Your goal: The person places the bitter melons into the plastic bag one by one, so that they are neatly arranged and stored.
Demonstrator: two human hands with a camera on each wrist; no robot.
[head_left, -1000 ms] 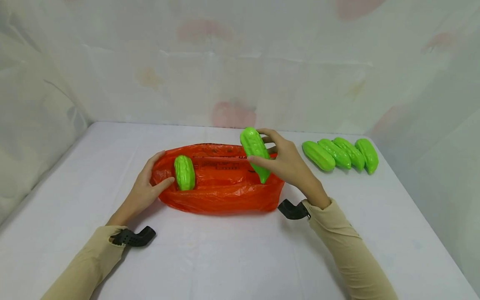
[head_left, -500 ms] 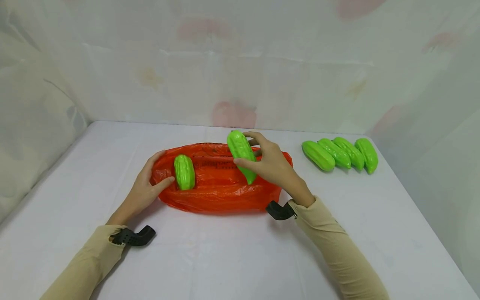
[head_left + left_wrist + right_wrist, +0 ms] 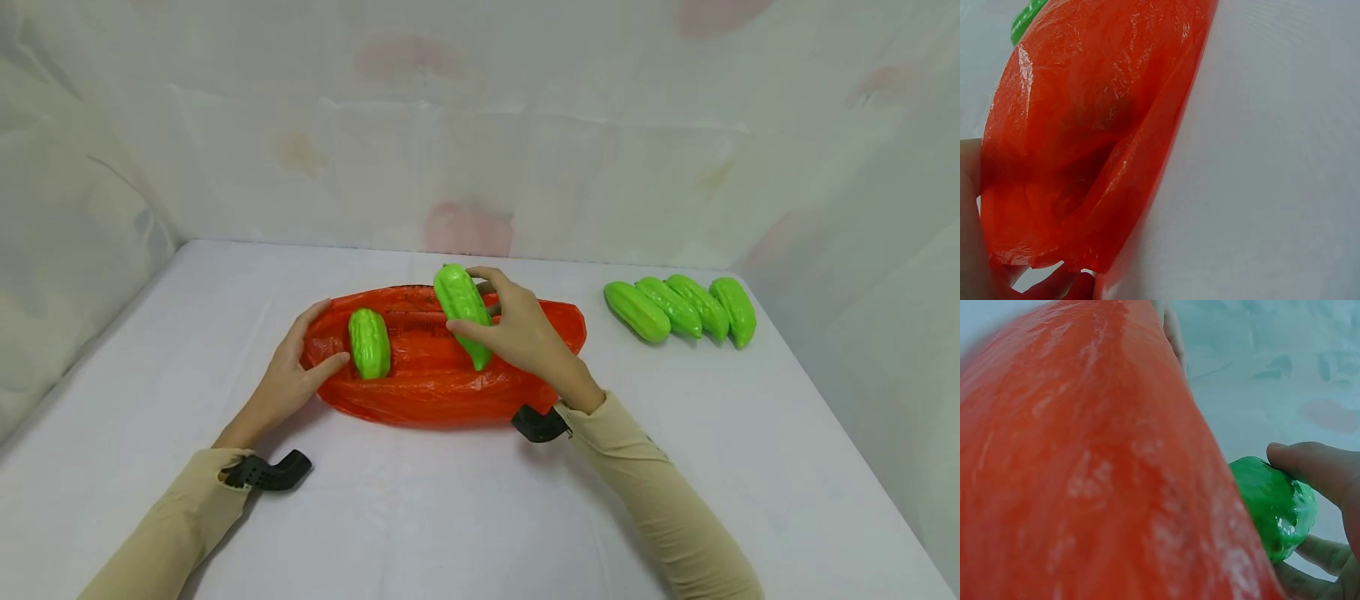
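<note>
A red plastic bag (image 3: 435,404) lies with its mouth spread wide on the table. My left hand (image 3: 288,379) holds the bag's left rim, thumb inside the mouth and fingers around the outer side. Inside the bag, near that thumb, lies one bright green bitter melon (image 3: 369,343). Over the bag's middle my right hand (image 3: 521,329) grips a second bitter melon (image 3: 459,298) between thumb and fingers, its pointed end tilted down. In the right wrist view the bag's red side (image 3: 1097,462) partly hides the held bitter melon (image 3: 1275,503).
Several more bitter melons (image 3: 637,312) lie side by side at the table's back right. The table (image 3: 450,508) has a white cover. Behind it stands a pale curtain-like backdrop (image 3: 525,167), with similar sheets at both sides.
My right hand has moved left with its bitter melon, from the bag's right part to over its middle. The left hand and the other bitter melons have stayed put.
</note>
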